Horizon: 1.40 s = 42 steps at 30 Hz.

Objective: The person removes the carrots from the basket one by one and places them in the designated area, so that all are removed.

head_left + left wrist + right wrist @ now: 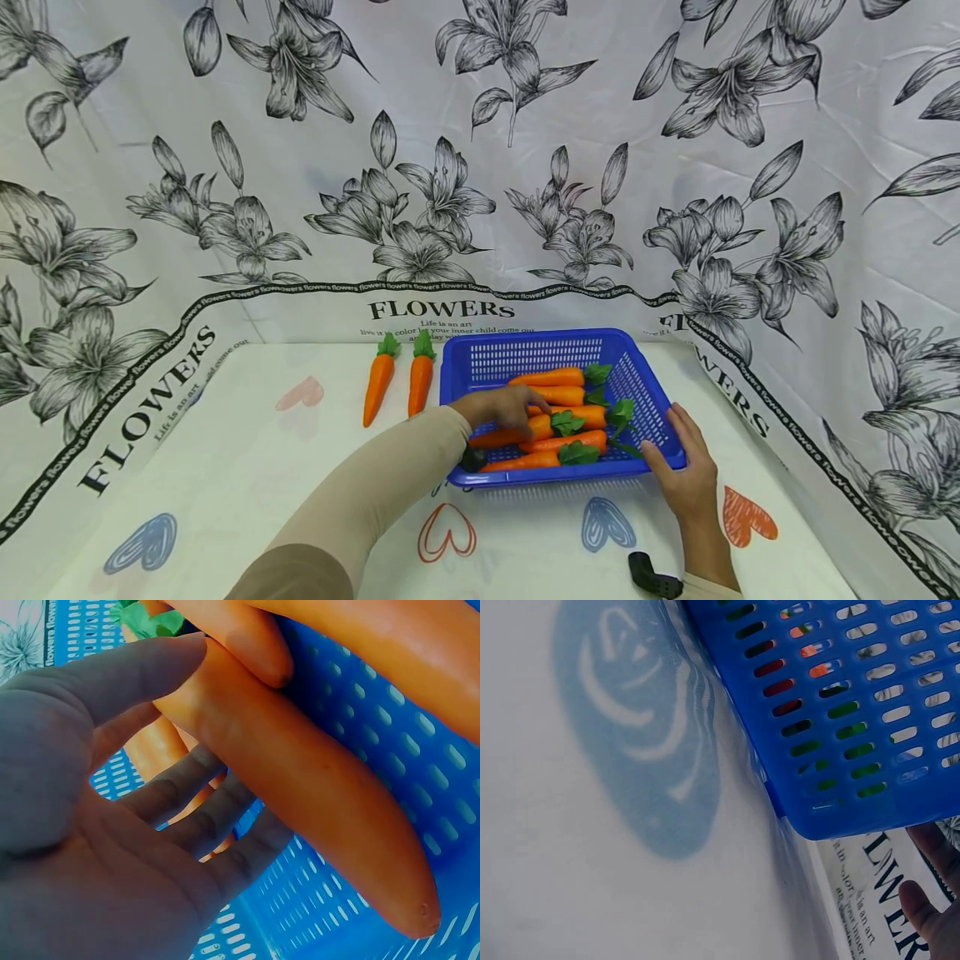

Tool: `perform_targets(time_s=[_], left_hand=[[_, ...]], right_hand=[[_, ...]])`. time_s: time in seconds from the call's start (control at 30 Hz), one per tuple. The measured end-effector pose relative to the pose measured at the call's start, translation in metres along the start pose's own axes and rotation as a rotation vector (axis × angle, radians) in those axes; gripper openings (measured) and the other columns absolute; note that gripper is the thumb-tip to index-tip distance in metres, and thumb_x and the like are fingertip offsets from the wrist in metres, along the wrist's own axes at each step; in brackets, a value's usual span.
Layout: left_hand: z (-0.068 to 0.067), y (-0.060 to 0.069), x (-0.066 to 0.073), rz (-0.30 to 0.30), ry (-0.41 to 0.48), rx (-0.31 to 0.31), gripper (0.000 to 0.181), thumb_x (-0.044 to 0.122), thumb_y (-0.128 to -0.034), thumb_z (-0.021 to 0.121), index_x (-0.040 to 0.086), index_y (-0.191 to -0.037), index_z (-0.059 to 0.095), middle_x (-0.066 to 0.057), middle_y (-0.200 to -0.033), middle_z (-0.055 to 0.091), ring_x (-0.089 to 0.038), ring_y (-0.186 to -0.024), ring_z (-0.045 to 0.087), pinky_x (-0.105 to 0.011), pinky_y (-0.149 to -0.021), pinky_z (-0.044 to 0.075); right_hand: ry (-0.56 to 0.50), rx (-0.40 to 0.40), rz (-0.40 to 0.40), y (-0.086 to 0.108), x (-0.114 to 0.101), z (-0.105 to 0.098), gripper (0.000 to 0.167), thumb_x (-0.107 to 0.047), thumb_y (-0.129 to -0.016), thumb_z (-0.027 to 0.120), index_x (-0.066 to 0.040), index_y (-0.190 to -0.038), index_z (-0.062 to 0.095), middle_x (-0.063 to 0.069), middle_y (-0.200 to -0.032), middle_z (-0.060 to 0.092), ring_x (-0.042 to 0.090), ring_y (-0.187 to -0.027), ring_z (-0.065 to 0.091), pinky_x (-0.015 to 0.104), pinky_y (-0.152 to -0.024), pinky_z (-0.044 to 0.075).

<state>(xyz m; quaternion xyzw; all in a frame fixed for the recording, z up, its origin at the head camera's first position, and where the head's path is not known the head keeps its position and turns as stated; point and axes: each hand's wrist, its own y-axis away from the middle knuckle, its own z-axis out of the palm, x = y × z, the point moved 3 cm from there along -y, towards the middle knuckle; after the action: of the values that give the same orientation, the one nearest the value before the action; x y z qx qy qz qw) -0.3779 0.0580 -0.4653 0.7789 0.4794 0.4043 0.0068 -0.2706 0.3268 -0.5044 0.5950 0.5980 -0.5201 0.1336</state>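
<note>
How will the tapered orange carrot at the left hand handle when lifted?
The tapered orange carrot is probably stiff: its body shows no sag at the left hand. Its smooth, slightly shiny skin may slip. Its rounded body could roll if released.

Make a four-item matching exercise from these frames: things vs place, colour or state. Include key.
1. Basket
2. Left hand
3. Right hand
4. Leftmost carrot in head view

A. At the basket's right side
B. Lying left of the basket
C. Touching a carrot inside the basket
D. Blue

Pairs: 1-D, 2-C, 3-A, 4-B
</note>
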Motion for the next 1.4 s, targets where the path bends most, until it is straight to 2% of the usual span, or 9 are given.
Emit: perform_targets(time_s=[0.2,0.37,0.5,0.73,0.87,1.03,1.13,1.27,1.4], left_hand=[[0.001,0.000,-0.002,0.003,-0.023,0.008,0.058,0.000,-0.0787,0.075,0.023,-0.130,0.062,0.000,-0.125,0.048,-0.020,-0.101,0.046,-0.029,-0.082,0.049],[-0.002,0.000,0.000,0.083,-0.012,0.069,0.055,0.002,-0.0794,0.076,0.020,-0.130,0.063,0.000,-0.126,0.053,-0.017,-0.100,0.051,-0.027,-0.084,0.049],[-0.008,0.003,0.004,0.152,0.073,0.114,0.055,0.000,-0.0788,0.076,0.013,-0.131,0.062,-0.005,-0.125,0.056,-0.018,-0.100,0.055,-0.027,-0.080,0.051],[-0.023,0.011,0.007,0.142,0.294,0.172,0.056,0.000,-0.0796,0.076,0.016,-0.131,0.061,-0.011,-0.108,0.063,-0.021,-0.093,0.060,-0.031,-0.073,0.054],[-0.027,0.014,0.009,0.176,0.363,0.169,0.058,-0.001,-0.0804,0.076,0.016,-0.133,0.060,-0.011,-0.102,0.064,-0.022,-0.089,0.062,-0.033,-0.068,0.055],[-0.031,0.019,0.011,0.196,0.410,0.180,0.059,-0.001,-0.0803,0.076,0.015,-0.134,0.058,-0.012,-0.103,0.063,-0.023,-0.088,0.063,-0.034,-0.069,0.056],[-0.034,0.022,0.013,0.183,0.434,0.201,0.059,0.000,-0.0804,0.076,0.017,-0.134,0.059,-0.011,-0.106,0.062,-0.023,-0.089,0.062,-0.035,-0.070,0.055],[-0.038,0.026,0.015,0.176,0.462,0.232,0.058,0.002,-0.0809,0.076,0.020,-0.133,0.059,-0.010,-0.105,0.061,-0.023,-0.087,0.062,-0.036,-0.066,0.055],[-0.041,0.032,0.016,0.194,0.489,0.251,0.058,0.003,-0.0816,0.076,0.020,-0.134,0.058,-0.009,-0.104,0.060,-0.023,-0.084,0.063,-0.035,-0.064,0.055]], right_hand=[[-0.001,0.003,-0.007,0.000,-0.002,0.001,0.062,-0.021,-0.085,0.071,-0.008,-0.142,0.050,0.001,-0.150,0.038,0.023,-0.137,0.033,0.017,-0.103,0.024],[0.000,0.002,-0.014,0.000,-0.002,0.002,0.062,-0.020,-0.085,0.071,-0.007,-0.141,0.050,0.002,-0.150,0.038,0.025,-0.136,0.034,0.024,-0.106,0.026],[0.003,-0.004,-0.007,0.001,-0.002,0.002,0.062,-0.020,-0.085,0.071,-0.007,-0.142,0.049,0.002,-0.150,0.038,0.024,-0.137,0.034,0.031,-0.107,0.028],[-0.019,0.024,-0.054,-0.001,-0.004,-0.001,0.061,-0.019,-0.083,0.072,-0.006,-0.140,0.052,0.003,-0.148,0.041,0.015,-0.136,0.034,0.017,-0.106,0.021],[-0.018,0.021,-0.058,-0.001,-0.004,-0.002,0.061,-0.020,-0.084,0.072,-0.006,-0.140,0.051,0.004,-0.148,0.041,0.012,-0.136,0.033,0.016,-0.106,0.020],[-0.012,0.013,-0.051,0.000,-0.002,-0.002,0.062,-0.020,-0.084,0.073,-0.006,-0.140,0.051,0.003,-0.149,0.040,0.017,-0.136,0.033,0.016,-0.106,0.020],[-0.005,0.009,-0.037,0.001,-0.002,-0.003,0.062,-0.022,-0.084,0.072,-0.007,-0.141,0.050,0.001,-0.149,0.039,0.017,-0.137,0.032,0.023,-0.108,0.022],[0.003,0.001,-0.024,0.000,-0.001,-0.003,0.062,-0.024,-0.085,0.071,-0.008,-0.142,0.050,0.000,-0.150,0.038,0.018,-0.137,0.031,0.038,-0.111,0.024],[0.000,0.000,-0.022,0.000,-0.001,-0.002,0.062,-0.024,-0.086,0.071,-0.008,-0.142,0.050,0.002,-0.150,0.038,0.020,-0.137,0.032,0.042,-0.111,0.024]])
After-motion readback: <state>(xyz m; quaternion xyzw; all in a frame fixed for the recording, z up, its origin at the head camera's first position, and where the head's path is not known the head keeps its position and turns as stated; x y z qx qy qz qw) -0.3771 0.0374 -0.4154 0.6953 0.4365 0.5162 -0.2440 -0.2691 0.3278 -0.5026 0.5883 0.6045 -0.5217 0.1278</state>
